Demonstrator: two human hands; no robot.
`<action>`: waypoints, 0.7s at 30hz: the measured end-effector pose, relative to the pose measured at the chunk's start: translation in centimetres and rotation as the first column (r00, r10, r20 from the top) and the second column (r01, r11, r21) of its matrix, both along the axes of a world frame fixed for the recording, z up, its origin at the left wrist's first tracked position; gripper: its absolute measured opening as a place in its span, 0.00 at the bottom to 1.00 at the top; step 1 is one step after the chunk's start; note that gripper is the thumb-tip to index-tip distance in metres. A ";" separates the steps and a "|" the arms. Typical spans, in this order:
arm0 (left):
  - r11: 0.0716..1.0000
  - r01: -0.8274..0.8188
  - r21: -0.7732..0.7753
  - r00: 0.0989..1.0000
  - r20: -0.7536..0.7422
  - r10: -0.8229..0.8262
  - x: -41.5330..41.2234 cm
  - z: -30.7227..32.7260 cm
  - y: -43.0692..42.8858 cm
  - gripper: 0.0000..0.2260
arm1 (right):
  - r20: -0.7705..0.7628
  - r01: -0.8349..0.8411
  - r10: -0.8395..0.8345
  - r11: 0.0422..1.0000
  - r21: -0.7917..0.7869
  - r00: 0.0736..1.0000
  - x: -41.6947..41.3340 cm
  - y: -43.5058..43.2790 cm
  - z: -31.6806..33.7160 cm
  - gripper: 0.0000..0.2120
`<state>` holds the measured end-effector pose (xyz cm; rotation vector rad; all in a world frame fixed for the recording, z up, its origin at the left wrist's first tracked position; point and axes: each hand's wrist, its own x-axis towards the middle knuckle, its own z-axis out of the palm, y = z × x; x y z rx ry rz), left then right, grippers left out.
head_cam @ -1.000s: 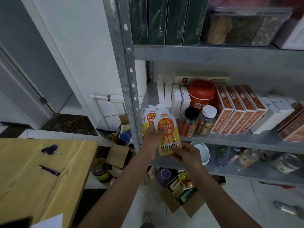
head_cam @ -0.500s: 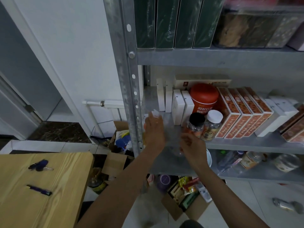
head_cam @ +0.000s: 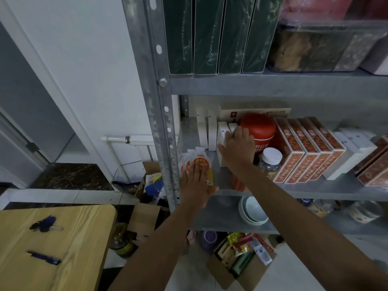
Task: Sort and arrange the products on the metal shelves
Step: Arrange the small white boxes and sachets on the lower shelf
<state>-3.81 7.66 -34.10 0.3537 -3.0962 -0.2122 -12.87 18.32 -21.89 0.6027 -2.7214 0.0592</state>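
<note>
The left hand (head_cam: 196,185) lies flat, fingers straight, on the orange pouches (head_cam: 202,162) at the left front of the middle metal shelf (head_cam: 315,191). The right hand (head_cam: 237,149) rests with spread fingers on the white boxes (head_cam: 222,131) beside the red canister (head_cam: 260,127).

Dim, cool, bluish indoor light; source out of frame. Thin glare streaks run down the plastic wrap on the green boxes (head_cam: 206,34). Shade pools under the upper shelf (head_cam: 273,85) and deepens at floor level. Wooden table (head_cam: 69,234) is the warmest, brightest patch. Wide-angle bowing: shelf upright (head_cam: 156,97) leans, corners stretch. Overall soft; far right edge smeared, labels barely legible.
</note>
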 end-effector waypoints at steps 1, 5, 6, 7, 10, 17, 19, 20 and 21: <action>1.000 -0.008 -0.002 1.000 0.004 0.008 0.0 0.1 0.0 0.40 | -0.008 0.011 -0.010 1.000 0.028 1.000 -0.3 -0.3 -0.4 0.22; 1.000 -0.024 0.000 0.999 0.035 0.024 -0.2 0.8 0.1 0.40 | -0.088 0.022 -0.020 1.000 0.019 0.996 -0.9 -1.1 -1.1 0.19; 1.000 -0.023 -0.005 0.999 0.049 0.024 -0.3 0.9 0.2 0.40 | -0.090 0.024 -0.022 1.000 0.018 0.996 -1.0 -1.2 -1.2 0.19; 1.000 -0.024 -0.013 0.998 0.066 0.025 -0.3 1.0 0.2 0.39 | -0.079 0.023 -0.021 0.999 0.024 0.997 -1.0 -1.3 -1.2 0.19; 0.999 -0.035 -0.008 0.992 0.119 0.036 -0.6 1.3 0.3 0.40 | -0.077 -0.003 0.002 1.000 -0.006 0.997 -0.9 -1.4 -1.3 0.18; 0.966 -0.075 0.249 0.997 0.018 0.072 -1.4 2.2 -0.1 0.43 | -0.125 -0.026 -0.035 0.891 -0.453 0.991 0.0 -0.1 0.7 0.13; 0.932 -0.031 0.362 0.988 -0.130 0.083 -1.3 2.8 0.2 0.47 | -0.107 -0.063 -0.008 0.769 -0.636 0.994 0.9 0.7 1.2 0.13; 0.898 0.019 0.439 0.975 -0.205 0.080 -1.1 3.3 0.5 0.49 | -0.088 -0.067 0.007 0.704 -0.707 0.996 1.3 1.1 1.4 0.13; 0.847 0.074 0.527 0.960 -0.269 0.083 -0.7 4.0 0.8 0.50 | -0.066 -0.068 0.026 0.643 -0.763 0.997 1.7 1.6 1.5 0.13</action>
